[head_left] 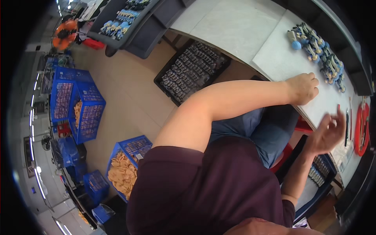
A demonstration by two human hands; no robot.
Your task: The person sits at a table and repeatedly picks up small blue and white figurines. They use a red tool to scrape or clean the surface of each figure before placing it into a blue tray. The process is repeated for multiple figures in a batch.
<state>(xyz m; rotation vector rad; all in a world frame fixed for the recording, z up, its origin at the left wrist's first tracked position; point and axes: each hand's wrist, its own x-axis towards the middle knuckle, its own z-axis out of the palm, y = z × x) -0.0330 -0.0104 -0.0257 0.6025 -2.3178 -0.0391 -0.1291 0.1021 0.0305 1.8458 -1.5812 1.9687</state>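
Note:
My left hand (303,89) is at the edge of the white table (278,58), its fingers curled closed. Whatever it may hold is hidden. Farther right, my right hand (328,133) is raised over the table edge, slightly blurred, with fingers apart and nothing visible in them. Beyond my left hand lies a heap of small light-blue, cream and dark painted pieces (318,53), too small to name exactly. Slim pen-like tools (347,127) lie beside my right hand, near a red round tray (362,131).
Under the table sits a black crate (159,80) of small dark pieces. Another tray (333,172) is below my right forearm. Grey bins (147,37) stand at upper left. Blue crates (91,123) stand on the floor, one holding tan pieces (122,172). An orange fan (64,35) is behind.

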